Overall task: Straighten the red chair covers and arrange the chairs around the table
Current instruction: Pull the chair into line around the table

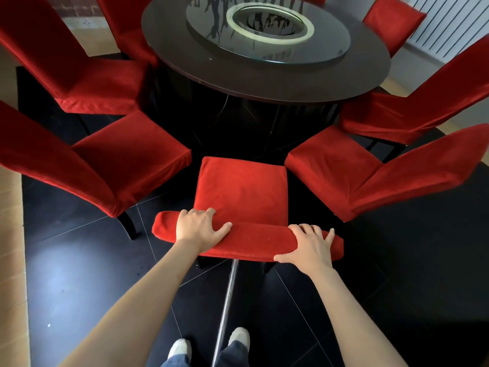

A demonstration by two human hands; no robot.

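Gripping chair back [246,241]: both hands' fingers [209,214] over top.

We have one view only, from a camera worn on the head, so no second view shares any of the scene. We look forward and steeply down from standing height, over both forearms, with our own shoes [209,343] at the bottom edge. The nearest chair's top rail [248,241] sits close below us at arm's reach, near the middle of the frame. The round table [264,75] lies farther ahead, in the upper part. The lens is wide: the chairs at either side bow outward, and the dark floor [79,260] fills the lower corners.
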